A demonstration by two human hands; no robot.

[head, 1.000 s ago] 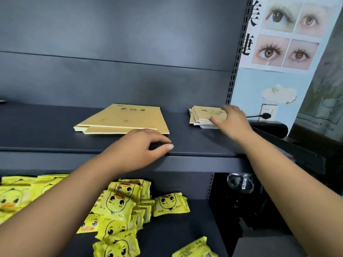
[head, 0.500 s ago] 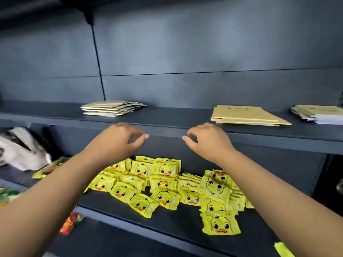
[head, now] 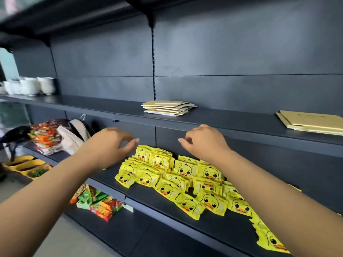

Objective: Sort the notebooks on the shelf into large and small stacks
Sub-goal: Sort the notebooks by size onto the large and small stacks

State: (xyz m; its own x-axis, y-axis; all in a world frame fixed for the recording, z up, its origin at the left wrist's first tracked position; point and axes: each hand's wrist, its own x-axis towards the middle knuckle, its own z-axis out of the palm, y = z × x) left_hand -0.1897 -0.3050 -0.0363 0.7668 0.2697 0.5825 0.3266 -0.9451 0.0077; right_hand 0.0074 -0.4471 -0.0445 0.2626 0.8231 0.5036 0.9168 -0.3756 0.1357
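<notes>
Tan notebooks: a fanned small stack (head: 168,108) lies on the dark shelf (head: 213,120) above the hands; the large stack (head: 313,122) sits well apart to the right.
Left hand (head: 109,143): grip loosely curled, holding nothing.
Right hand (head: 204,140): the same — empty, below the shelf edge.
Advice: reach both hands up to the fanned stack, square its edges — lift from beneath.

Bright, even light (blurred corners)
</notes>
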